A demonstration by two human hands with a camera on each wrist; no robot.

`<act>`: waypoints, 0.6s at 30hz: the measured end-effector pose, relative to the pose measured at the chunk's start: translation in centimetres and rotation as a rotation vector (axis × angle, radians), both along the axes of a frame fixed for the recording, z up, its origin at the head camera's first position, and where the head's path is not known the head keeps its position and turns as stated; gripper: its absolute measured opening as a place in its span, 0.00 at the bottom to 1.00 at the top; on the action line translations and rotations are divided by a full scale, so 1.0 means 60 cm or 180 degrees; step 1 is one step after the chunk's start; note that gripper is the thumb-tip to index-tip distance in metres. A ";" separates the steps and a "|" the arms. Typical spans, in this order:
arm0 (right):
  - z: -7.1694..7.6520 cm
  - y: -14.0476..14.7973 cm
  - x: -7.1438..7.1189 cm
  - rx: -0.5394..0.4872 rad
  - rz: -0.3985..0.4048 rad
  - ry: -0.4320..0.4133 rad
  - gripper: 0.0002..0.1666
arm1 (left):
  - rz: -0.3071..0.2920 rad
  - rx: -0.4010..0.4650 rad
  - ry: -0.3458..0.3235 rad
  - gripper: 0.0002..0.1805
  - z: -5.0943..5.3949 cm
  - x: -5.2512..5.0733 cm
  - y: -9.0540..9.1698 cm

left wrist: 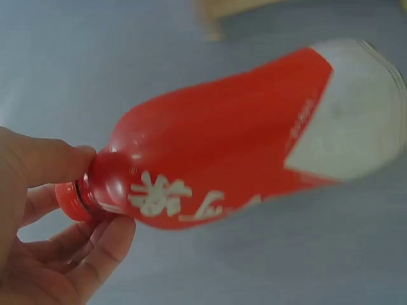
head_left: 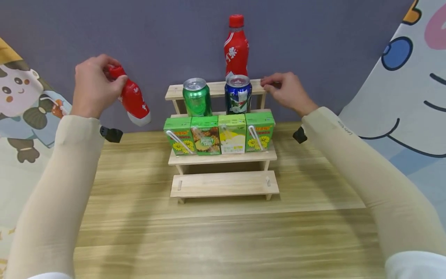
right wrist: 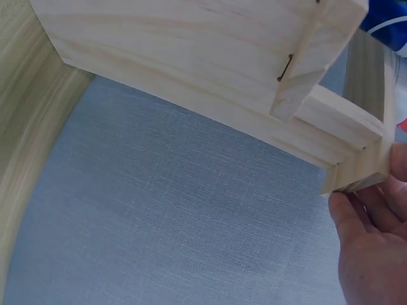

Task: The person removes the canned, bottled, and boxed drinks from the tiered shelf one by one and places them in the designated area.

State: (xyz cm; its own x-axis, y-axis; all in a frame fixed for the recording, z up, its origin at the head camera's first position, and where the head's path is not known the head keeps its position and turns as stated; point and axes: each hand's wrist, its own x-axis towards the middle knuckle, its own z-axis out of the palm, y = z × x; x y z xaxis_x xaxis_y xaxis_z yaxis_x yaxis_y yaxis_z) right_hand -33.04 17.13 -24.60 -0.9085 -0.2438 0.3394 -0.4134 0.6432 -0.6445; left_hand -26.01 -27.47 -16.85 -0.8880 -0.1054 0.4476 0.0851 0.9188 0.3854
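My left hand (head_left: 94, 83) grips a red soda bottle (head_left: 135, 100) by its neck, just below the red cap. The bottle hangs tilted in the air left of a tiered wooden rack (head_left: 223, 184), its pale base pointing down and right. White lettering marks the bottle's red label (left wrist: 210, 140) in the left wrist view. With thumb and fingers, my right hand (head_left: 287, 91) pinches the right end of the rack's top shelf (head_left: 257, 86). The right wrist view shows those fingers (right wrist: 346, 219) at the board's end. A second red bottle (head_left: 236, 54) stands upright on that shelf.
On the rack, a green can (head_left: 196, 99) and a blue can (head_left: 238, 97) stand behind a row of several juice boxes (head_left: 231, 135). The wooden table (head_left: 223, 240) meets a grey backdrop (head_left: 156, 42). Cartoon-printed panels (head_left: 393, 97) flank both sides.
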 end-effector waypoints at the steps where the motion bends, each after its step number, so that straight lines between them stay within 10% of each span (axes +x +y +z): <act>1: 0.000 0.000 0.000 -0.0008 0.0003 -0.0002 0.15 | -0.0053 -0.0038 -0.0038 0.25 -0.012 -0.002 -0.005; 18: 0.001 0.003 -0.001 -0.0050 0.0081 0.0007 0.15 | -0.0648 -0.0108 -0.0552 0.14 -0.177 -0.050 -0.025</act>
